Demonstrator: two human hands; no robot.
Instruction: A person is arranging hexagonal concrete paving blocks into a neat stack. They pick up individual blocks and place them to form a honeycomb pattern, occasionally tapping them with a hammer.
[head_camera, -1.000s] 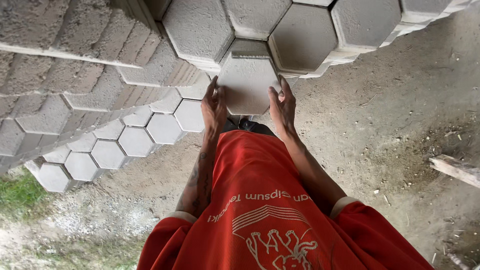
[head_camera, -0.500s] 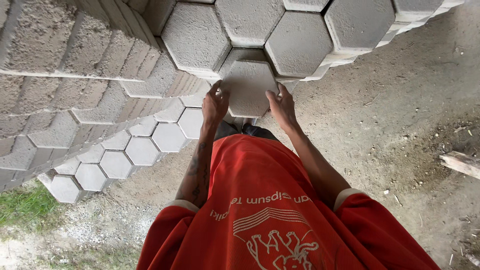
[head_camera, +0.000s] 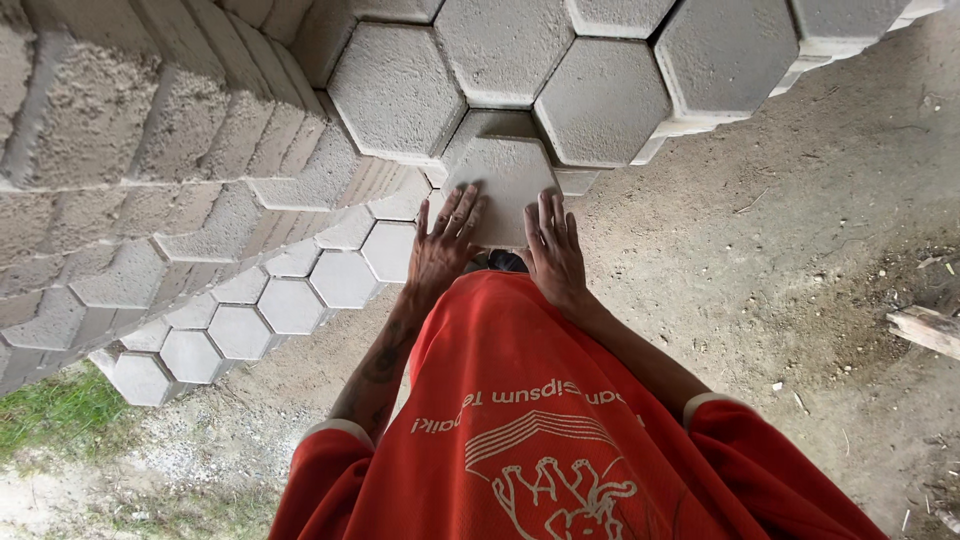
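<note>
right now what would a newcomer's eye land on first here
Two bare hands, left hand and right hand, lie flat on a grey six-sided paving block at centre. Stacks of the same blocks fill the top and left, and a bright red shirt fills the bottom.

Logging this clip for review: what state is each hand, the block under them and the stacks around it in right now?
Left hand: flat, fingers spread, pressing on the hexagonal block's top.
Right hand: flat on the same block, near its right edge.
Hexagonal block: lying flat, set in the gap between stacked blocks.
Stacked hexagonal blocks: upright columns, close together.
Low row of blocks: flat, side by side.
Wooden piece: lying on the dirt ground.
</note>
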